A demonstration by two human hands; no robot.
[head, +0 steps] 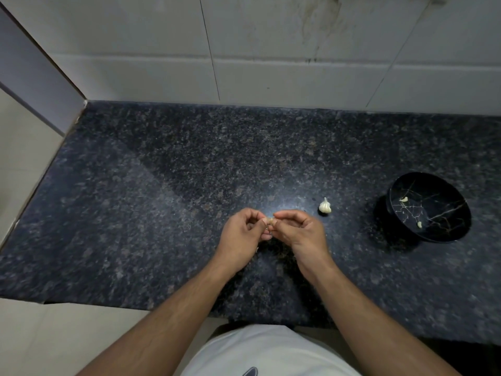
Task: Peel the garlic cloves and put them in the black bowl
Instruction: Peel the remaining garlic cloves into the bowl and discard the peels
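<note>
A small garlic clove is pinched between the fingertips of my left hand and my right hand, just above the dark granite counter; the fingers hide most of it. A white garlic bulb sits on the counter to the right of my hands. Further right stands the black bowl with gold vein lines, and two pale cloves lie in it.
A white tiled wall runs along the back of the counter, and a grey wall panel closes its left end. The counter's front edge runs in front of my white shirt.
</note>
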